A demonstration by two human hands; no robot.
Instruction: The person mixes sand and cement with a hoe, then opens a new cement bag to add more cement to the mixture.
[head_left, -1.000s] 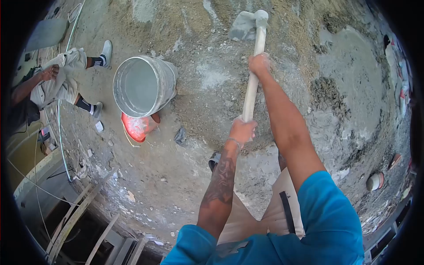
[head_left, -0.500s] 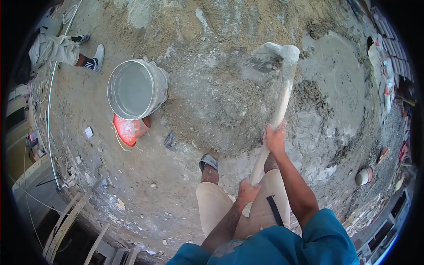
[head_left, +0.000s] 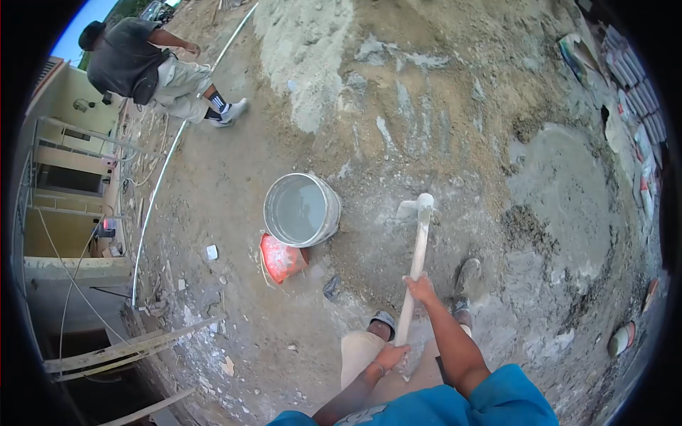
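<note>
A hoe with a pale wooden handle (head_left: 419, 248) slants up and away from my body. My left hand (head_left: 391, 356) is closed around the lower end of its handle. Farther along the shaft, my right hand (head_left: 421, 288) is wrapped around the wood. The whitish, cement-caked hoe head (head_left: 416, 206) is down at the damp grey mix (head_left: 376, 263) on the ground, and part of its blade is hidden. Left of the head stands a bucket (head_left: 334, 213) holding grey liquid, with a red bucket (head_left: 285, 260) tipped beside it.
A person (head_left: 135, 64) in dark shirt and light trousers is at the upper left, near a white pipe (head_left: 158, 202). Wet cement (head_left: 568, 177) spreads on the right, by stacked bags (head_left: 643, 106). A small container (head_left: 621, 339) lies at lower right; wooden poles (head_left: 135, 348) at lower left.
The hoe head has come down from a raised position to the mix, both hands keeping hold. My view has tilted up and left, showing more of the other person.
</note>
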